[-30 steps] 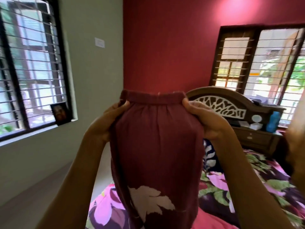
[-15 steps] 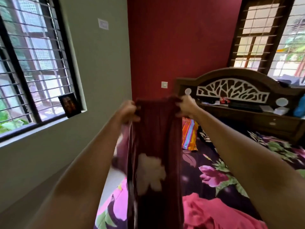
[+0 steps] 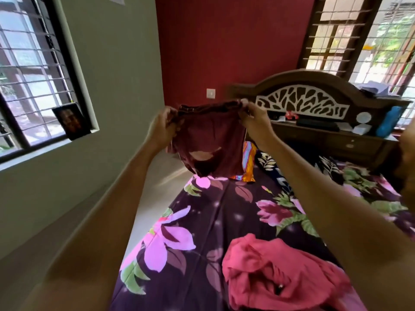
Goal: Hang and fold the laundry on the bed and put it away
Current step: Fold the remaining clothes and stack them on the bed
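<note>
Since half a second ago both arms have reached farther out and carried the maroon gathered-waist cloth garment with a pale leaf print (image 3: 211,142) away from the body; it hung long then, and now shows shorter, its lower part swung off toward the far end. Nearest the person, well below and behind the grip, a crumpled pink cloth garment (image 3: 280,272) lies on the bed with its dark purple flowered sheet (image 3: 208,223), which runs on under the held piece. At the grip itself, the left hand (image 3: 162,127) and the right hand (image 3: 253,122) each pinch one end of the waistband with curled fingers, stretching it level between them, so the garment hangs in the air and its bottom edge looks close to the sheet. Just beyond and below the right-hand pinch stands an orange and blue striped cloth (image 3: 248,163), and farther still the carved dark wooden headboard (image 3: 303,102). The likely trouble is in the laying down: with only two small pinches the loose cloth may land doubled under itself, or drape onto the striped cloth, or slide off the bed's edge below the left hand.
</note>
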Motion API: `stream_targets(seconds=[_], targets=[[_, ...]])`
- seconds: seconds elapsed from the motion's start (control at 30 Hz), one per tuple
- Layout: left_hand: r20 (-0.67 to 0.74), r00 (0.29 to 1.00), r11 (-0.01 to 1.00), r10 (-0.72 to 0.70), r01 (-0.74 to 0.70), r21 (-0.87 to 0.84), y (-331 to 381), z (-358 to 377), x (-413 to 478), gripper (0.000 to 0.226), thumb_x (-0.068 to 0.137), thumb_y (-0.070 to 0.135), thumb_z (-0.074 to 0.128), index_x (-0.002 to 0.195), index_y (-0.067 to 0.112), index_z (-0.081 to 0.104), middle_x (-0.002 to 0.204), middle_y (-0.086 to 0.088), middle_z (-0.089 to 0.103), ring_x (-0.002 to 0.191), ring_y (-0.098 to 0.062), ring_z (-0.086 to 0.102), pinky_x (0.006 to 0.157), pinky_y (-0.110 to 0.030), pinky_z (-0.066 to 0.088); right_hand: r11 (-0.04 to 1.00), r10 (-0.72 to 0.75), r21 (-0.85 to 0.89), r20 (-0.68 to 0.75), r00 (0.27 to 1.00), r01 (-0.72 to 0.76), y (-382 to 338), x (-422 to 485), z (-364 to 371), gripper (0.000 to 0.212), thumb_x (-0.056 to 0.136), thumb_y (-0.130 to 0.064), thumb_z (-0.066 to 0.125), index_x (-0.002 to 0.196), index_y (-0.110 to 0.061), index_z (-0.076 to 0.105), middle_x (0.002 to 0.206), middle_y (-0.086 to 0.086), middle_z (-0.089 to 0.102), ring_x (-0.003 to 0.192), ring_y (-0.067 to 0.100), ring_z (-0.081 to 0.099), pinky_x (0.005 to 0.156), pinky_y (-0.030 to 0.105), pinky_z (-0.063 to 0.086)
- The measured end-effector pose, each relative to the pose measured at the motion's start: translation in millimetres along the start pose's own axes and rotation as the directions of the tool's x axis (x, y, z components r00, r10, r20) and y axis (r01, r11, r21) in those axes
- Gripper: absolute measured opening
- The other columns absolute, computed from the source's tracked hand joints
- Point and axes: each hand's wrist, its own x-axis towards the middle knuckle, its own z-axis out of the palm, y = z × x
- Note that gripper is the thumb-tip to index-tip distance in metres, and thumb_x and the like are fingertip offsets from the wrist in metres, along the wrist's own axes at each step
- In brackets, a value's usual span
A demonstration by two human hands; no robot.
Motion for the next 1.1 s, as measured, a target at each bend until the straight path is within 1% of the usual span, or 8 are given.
stream_targets(seconds=[0.07, 0.13, 0.2, 0.3, 0.43, 0.7, 0.87, 1.1], targets=[[0.033, 0.999, 0.993, -0.035, 0.031, 0.114, -42.0, 8.2, -30.0, 0.01, 0.089, 0.007, 0.06, 0.096, 0.013, 0.058, 0.091, -0.013, 0.062, 0.064, -0.013, 0.063, 0.059, -0.033, 0.05, 0.998, 0.038, -0.051, 0.069, 0.997, -0.035, 28.9, -40.6, 7.5, 0.014, 0.084, -0.007, 0.053, 0.09, 0.002, 0.063, 0.078, 0.009, 0.054, 0.073, 0.017, 0.047, 0.069, 0.033, 0.036], [0.07, 0.995, 0.959, -0.065, 0.043, 0.279, -85.8, 19.3, -71.4, 0.019, 0.084, 0.009, 0.062, 0.101, 0.002, 0.064, 0.098, -0.022, 0.065, 0.085, -0.035, 0.065, 0.076, -0.043, 0.051, 0.986, 0.144, -0.108, 0.16, 0.977, -0.128, 64.0, -91.4, 18.3, 0.011, 0.087, -0.002, 0.054, 0.091, 0.003, 0.063, 0.077, 0.007, 0.056, 0.067, 0.0, 0.05, 0.066, 0.029, 0.04], [0.122, 0.984, 0.942, -0.131, 0.085, 0.324, -114.7, 30.7, -127.9, 0.036, 0.076, 0.022, 0.06, 0.098, -0.006, 0.066, 0.098, -0.025, 0.066, 0.096, -0.035, 0.063, 0.085, -0.042, 0.046, 0.966, 0.221, -0.184, 0.225, 0.949, -0.181, 103.3, -145.9, 30.5, 0.012, 0.085, -0.004, 0.056, 0.087, 0.003, 0.066, 0.073, 0.007, 0.057, 0.062, -0.005, 0.051, 0.064, 0.033, 0.043], [0.232, 0.941, 0.937, -0.248, 0.172, 0.302, -145.0, 42.6, -213.5, 0.031, 0.077, 0.012, 0.064, 0.102, -0.005, 0.067, 0.098, -0.024, 0.067, 0.095, -0.021, 0.056, 0.073, -0.027, 0.04, 0.911, 0.369, -0.311, 0.316, 0.874, -0.272, 150.3, -227.5, 46.4, 0.022, 0.073, -0.009, 0.054, 0.078, 0.008, 0.068, 0.072, 0.017, 0.062, 0.071, 0.021, 0.055, 0.068, 0.041, 0.043], [0.423, 0.782, 0.868, -0.459, 0.292, 0.402, -190.0, 52.6, -311.3, 0.04, 0.08, -0.01, 0.058, 0.115, 0.008, 0.065, 0.114, -0.009, 0.065, 0.107, -0.017, 0.057, 0.089, -0.018, 0.038, 0.836, 0.517, -0.441, 0.437, 0.736, -0.326, 180.2, -321.4, 54.4, 0.033, 0.066, -0.005, 0.046, 0.081, 0.011, 0.069, 0.084, 0.028, 0.067, 0.082, 0.035, 0.064, 0.076, 0.043, 0.046], [0.573, 0.579, 0.808, -0.58, 0.322, 0.493, -213.9, 70.1, -405.6, 0.043, 0.084, -0.008, 0.05, 0.125, 0.003, 0.056, 0.12, -0.011, 0.06, 0.112, -0.025, 0.055, 0.083, -0.017, 0.033, 0.768, 0.605, -0.617, 0.612, 0.51, -0.172, 213.1, -418.2, 49.6, 0.015, 0.08, 0.006, 0.047, 0.088, 0.005, 0.059, 0.1, 0.021, 0.06, 0.097, 0.033, 0.056, 0.081, 0.031, 0.038], [0.628, 0.472, 0.782, -0.619, 0.294, 0.55, -225.8, 80.5, -436.6, 0.027, 0.088, -0.001, 0.049, 0.114, -0.004, 0.056, 0.118, -0.022, 0.06, 0.109, -0.034, 0.056, 0.086, -0.031, 0.038, 0.777, 0.564, -0.627, 0.732, 0.383, 0.054, 222.5, -454.0, 46.3, 0.034, 0.088, 0.008, 0.038, 0.118, 0.001, 0.05, 0.137, 0.016, 0.046, 0.141, 0.022, 0.027, 0.115, 0.033, 0.014], [0.675, 0.317, 0.745, -0.666, 0.26, 0.614, -245.9, 91.5, -497.4, 0.025, 0.087, -0.002, 0.046, 0.112, -0.004, 0.05, 0.112, -0.025, 0.061, 0.101, -0.037, 0.057, 0.081, -0.037, 0.038, 0.693, 0.7, -0.721, 0.674, 0.234, 0.001, 223.6, -517.1, 45.0, 0.029, 0.093, -0.001, 0.033, 0.119, -0.001, 0.045, 0.124, 0.019, 0.052, 0.115, 0.032, 0.052, 0.093, 0.038, 0.039]])
